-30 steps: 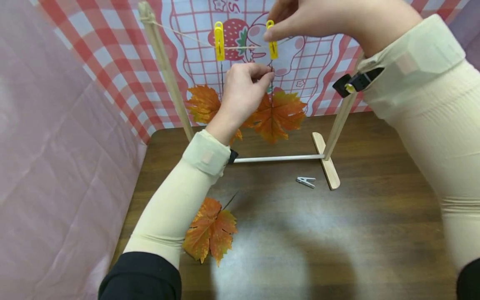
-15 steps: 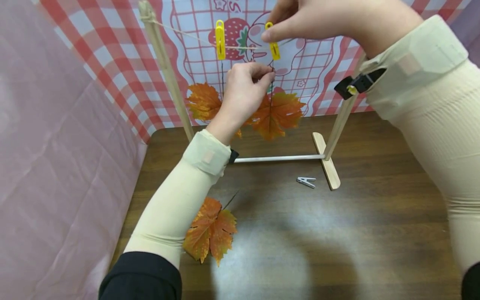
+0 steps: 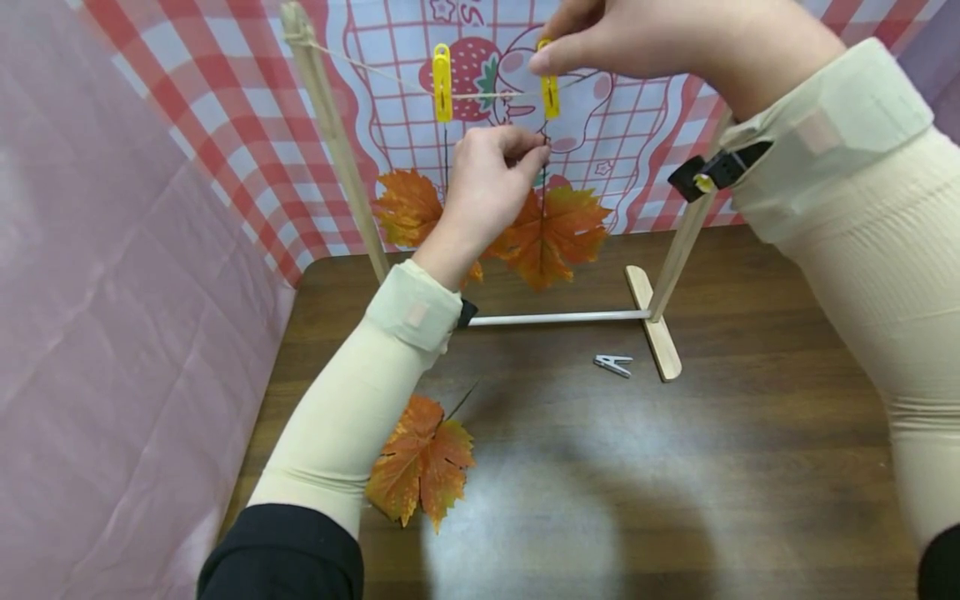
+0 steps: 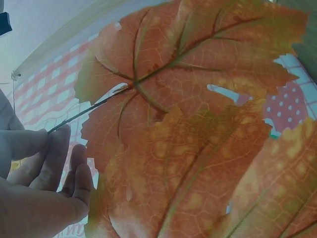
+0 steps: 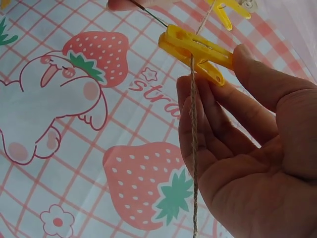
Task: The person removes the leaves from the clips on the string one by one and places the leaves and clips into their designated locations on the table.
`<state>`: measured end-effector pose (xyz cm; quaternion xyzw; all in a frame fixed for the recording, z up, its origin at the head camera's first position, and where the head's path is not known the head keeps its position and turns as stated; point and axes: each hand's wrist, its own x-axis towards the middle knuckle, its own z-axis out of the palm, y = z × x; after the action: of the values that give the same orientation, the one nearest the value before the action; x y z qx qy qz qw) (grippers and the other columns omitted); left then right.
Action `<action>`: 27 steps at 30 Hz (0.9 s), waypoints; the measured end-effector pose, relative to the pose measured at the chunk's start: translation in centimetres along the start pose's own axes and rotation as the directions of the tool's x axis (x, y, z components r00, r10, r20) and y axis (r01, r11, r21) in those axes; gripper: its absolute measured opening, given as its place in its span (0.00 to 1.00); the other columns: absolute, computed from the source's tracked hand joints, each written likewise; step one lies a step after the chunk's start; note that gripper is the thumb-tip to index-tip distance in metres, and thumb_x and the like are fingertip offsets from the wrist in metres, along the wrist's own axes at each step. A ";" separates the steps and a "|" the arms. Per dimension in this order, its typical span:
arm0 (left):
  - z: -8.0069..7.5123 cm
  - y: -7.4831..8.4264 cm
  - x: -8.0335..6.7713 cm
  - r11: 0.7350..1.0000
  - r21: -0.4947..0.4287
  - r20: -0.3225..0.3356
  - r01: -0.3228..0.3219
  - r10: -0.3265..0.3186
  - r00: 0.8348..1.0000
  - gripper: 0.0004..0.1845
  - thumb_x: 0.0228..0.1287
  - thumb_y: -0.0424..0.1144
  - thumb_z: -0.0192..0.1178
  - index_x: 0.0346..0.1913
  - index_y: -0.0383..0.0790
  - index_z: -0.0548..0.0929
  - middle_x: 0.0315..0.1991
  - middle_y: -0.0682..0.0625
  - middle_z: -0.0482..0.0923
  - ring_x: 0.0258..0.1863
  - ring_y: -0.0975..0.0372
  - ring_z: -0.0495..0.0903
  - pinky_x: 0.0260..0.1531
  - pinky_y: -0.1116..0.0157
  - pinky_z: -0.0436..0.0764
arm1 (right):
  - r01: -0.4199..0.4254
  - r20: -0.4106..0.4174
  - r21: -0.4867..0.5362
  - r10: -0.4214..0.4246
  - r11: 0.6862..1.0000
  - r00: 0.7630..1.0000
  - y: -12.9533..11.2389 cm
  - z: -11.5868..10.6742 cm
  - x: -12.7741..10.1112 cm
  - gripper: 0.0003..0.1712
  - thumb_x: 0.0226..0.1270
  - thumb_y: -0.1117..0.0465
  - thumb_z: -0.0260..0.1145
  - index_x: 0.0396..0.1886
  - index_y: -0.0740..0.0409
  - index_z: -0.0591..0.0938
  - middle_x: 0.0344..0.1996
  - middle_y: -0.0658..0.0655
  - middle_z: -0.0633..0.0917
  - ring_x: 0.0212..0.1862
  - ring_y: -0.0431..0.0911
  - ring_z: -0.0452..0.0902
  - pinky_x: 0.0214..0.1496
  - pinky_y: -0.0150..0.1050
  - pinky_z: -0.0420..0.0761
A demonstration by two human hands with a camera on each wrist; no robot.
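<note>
My left hand (image 3: 489,177) pinches the thin dark stem (image 4: 89,110) of an orange artificial maple leaf (image 3: 558,233) between thumb and index finger. Above it, my right hand (image 3: 645,37) holds a yellow clothespin (image 3: 551,98) by its handle end, thumb on one leg and fingers on the other. In the right wrist view the clothespin sits across the twine (image 5: 194,148), and the stem's tip meets its nose. A second yellow clothespin (image 3: 442,83) hangs on the line to the left, with another orange leaf (image 3: 405,204) below it, partly behind my left hand.
The line runs between wooden posts (image 3: 333,137) joined by a white rod (image 3: 562,317). A grey clothespin (image 3: 613,364) lies by the right foot (image 3: 660,346). Another maple leaf (image 3: 422,462) lies on the wooden table (image 3: 750,467), partly under my left forearm. A patterned cloth (image 3: 637,167) hangs behind.
The right-hand clothespin has shifted slightly to the right with my right hand. The hanging leaves rose a little, then dropped back. My left hand has stayed in place.
</note>
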<state>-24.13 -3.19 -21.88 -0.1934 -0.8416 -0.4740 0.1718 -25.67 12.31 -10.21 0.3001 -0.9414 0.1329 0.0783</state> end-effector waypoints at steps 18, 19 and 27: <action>0.6 -0.4 -0.4 1.000 0.011 0.033 -0.009 0.009 0.999 0.07 0.60 0.38 0.60 0.37 0.41 0.85 0.30 0.57 0.80 0.28 0.68 0.74 0.30 0.73 0.71 | 0.025 -0.071 0.009 -0.025 1.000 0.997 0.5 -0.6 -0.4 0.21 0.67 0.48 0.54 0.46 0.59 0.81 0.39 0.58 0.80 0.35 0.47 0.65 0.37 0.35 0.64; 0.7 -0.4 -0.4 1.000 0.010 0.034 -0.011 0.010 0.999 0.07 0.60 0.38 0.60 0.37 0.41 0.86 0.30 0.57 0.81 0.28 0.68 0.74 0.31 0.73 0.71 | 0.024 -0.066 0.005 -0.023 1.000 0.998 0.5 -0.6 -0.4 0.21 0.67 0.48 0.53 0.47 0.58 0.80 0.40 0.58 0.80 0.35 0.47 0.66 0.38 0.35 0.64; 1.1 -0.7 -0.6 0.998 0.044 0.047 -0.037 0.035 0.998 0.07 0.59 0.38 0.61 0.38 0.41 0.85 0.31 0.57 0.81 0.30 0.71 0.75 0.34 0.75 0.71 | 0.013 -0.115 -0.040 -0.017 0.999 0.993 0.5 -1.0 -0.5 0.24 0.66 0.47 0.53 0.56 0.54 0.74 0.45 0.58 0.79 0.39 0.49 0.70 0.40 0.35 0.67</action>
<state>-24.11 -2.67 -23.25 -0.2153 -0.8522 -0.4474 0.1652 -25.45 13.23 -9.51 0.2973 -0.9355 0.1307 0.1393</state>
